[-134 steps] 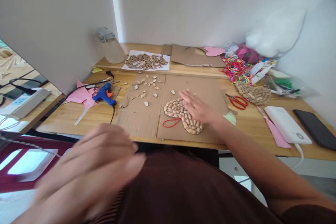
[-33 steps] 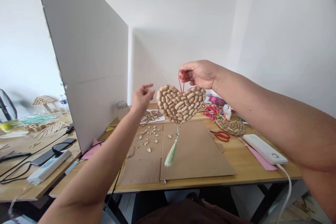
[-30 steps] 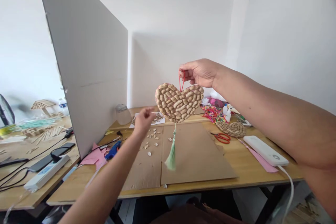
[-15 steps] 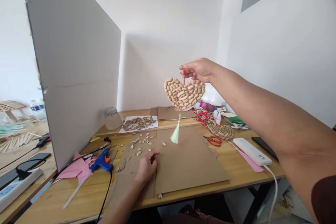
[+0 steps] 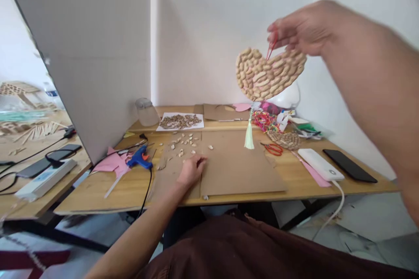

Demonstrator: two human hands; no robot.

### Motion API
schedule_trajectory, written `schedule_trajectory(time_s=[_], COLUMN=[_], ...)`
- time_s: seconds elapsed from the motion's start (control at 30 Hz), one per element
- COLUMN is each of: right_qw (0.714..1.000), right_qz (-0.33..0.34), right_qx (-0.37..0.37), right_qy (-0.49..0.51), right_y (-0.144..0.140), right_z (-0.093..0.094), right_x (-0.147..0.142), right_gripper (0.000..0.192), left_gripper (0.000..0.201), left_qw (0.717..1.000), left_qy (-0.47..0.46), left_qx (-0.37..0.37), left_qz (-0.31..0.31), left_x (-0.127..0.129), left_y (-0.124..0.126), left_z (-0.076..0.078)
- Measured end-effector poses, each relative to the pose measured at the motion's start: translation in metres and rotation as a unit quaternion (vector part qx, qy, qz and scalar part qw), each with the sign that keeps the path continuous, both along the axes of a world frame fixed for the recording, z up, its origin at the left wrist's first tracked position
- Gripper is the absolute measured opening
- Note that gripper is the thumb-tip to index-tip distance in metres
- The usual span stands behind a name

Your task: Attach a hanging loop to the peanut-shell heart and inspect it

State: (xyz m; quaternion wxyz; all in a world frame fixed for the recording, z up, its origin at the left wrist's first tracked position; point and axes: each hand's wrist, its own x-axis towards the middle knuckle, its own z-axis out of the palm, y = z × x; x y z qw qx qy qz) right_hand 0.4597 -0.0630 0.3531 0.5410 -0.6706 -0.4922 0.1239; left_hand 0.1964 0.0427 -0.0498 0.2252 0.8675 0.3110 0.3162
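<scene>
My right hand [image 5: 310, 26] is closed, pinching the red cord loop [image 5: 271, 48] at the top of a heart-shaped ornament covered in peanut shells [image 5: 266, 74]. The ornament hangs tilted in the air above the back of the table, and a pale green tassel [image 5: 249, 135] dangles from its lower tip. On the brown cardboard sheet [image 5: 242, 170] rests my left hand [image 5: 192, 170], fingers loosely bent and apart, holding nothing. Several loose peanut shells [image 5: 186, 141] lie just beyond it.
A blue glue gun [image 5: 140, 158] and pink paper [image 5: 113, 163] lie at left. Behind are a jar [image 5: 146, 112] and shells on white paper [image 5: 180, 121]. At right sit red-handled scissors [image 5: 274, 149], another shell-covered piece [image 5: 284, 139], a white power bank [image 5: 321, 164] and a phone [image 5: 349, 165].
My right hand has raised the ornament, bringing it closer and to the right, and it now tilts more. The view has tipped downward. My left hand stays on the cardboard.
</scene>
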Motion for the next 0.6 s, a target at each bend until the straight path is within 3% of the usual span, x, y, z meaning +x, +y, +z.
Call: schedule_trajectory(time_s=[0.27, 0.47, 0.6], right_qw=[0.999, 0.996, 0.992], right_qz=[0.016, 0.055, 0.052], right_qx=[0.019, 0.007, 0.008], right_qy=[-0.029, -0.069, -0.114], right_y=[-0.005, 0.006, 0.008], right_z=[-0.023, -0.041, -0.048], right_x=[0.010, 0.026, 0.030], right_gripper=[0.018, 0.018, 0.019], left_gripper=[0.039, 0.024, 0.013], left_qw=[0.984, 0.967, 0.964], left_qy=[0.116, 0.199, 0.224], left_qx=[0.102, 0.133, 0.130], left_qz=[-0.087, -0.086, -0.053], left_x=[0.038, 0.069, 0.058], left_y=[0.023, 0.060, 0.089], left_z=[0.013, 0.020, 0.024])
